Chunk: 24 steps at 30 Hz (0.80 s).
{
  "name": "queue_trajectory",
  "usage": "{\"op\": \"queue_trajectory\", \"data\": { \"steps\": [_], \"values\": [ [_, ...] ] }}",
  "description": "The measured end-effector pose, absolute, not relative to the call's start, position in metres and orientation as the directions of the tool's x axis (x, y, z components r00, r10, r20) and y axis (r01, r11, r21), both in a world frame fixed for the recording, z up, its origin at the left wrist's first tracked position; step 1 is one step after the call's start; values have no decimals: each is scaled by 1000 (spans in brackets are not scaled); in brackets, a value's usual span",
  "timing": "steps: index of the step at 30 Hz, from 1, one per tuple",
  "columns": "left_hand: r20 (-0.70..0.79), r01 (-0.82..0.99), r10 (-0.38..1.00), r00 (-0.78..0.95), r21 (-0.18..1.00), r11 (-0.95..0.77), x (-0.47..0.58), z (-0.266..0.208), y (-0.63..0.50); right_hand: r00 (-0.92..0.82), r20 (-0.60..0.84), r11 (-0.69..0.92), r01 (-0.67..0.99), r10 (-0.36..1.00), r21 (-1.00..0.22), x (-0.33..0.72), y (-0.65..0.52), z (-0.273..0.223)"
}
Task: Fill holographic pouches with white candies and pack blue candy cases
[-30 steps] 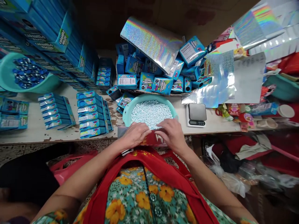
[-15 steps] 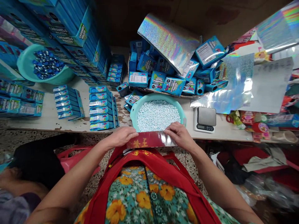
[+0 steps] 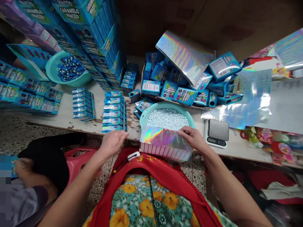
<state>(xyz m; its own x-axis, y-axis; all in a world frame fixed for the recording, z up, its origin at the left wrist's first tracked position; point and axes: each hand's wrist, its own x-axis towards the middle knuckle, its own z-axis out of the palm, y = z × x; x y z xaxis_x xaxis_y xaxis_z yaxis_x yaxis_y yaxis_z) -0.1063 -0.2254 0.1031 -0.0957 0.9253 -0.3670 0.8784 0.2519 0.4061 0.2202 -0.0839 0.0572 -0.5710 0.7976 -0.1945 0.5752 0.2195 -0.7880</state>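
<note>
The iridescent sheet (image 3: 165, 140), across the near side of the basin (image 3: 144, 114), looks light, slick and flexible, likely to crease if squeezed; its edges or corners seem best to hold; the right grip (image 3: 193, 137) pinches its upper right corner; the left grip (image 3: 113, 143), apart from it, is narrow, any contents impossible to tell; pale pieces (image 3: 165, 118) fill the basin; a scale (image 3: 217, 130) stands rightward on the tabletop (image 3: 239, 147).
</note>
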Motion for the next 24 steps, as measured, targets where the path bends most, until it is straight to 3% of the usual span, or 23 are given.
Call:
{"op": "queue_trajectory", "data": {
  "steps": [2, 5, 10, 13, 17, 24],
  "values": [
    [-207, 891, 973, -104, 415, 183, -91, 119, -217, -626, -168, 262, 535, 762, -803, 209, -80, 64],
    [-26, 878, 999, 33, 479, -17, -53, 126, -188, -688, -104, 330, 469, 718, -819, 179, -79, 74],
    [-151, 825, 978, 146, 564, -36, -28, 89, -135, -597, -64, 255, 435, 800, -864, 167, -71, 72],
    [-164, 795, 973, 160, 606, -29, -37, 71, -116, -447, -198, -7, 394, 872, -919, 189, -63, 59],
    [-178, 793, 964, 199, 607, -52, -42, 68, -97, -335, -373, -319, 206, 865, -925, 205, -57, 46],
    [-193, 842, 964, 183, 537, -53, -28, 71, -77, -190, -444, -427, 125, 876, -896, 199, -50, 48]
  ]
}}
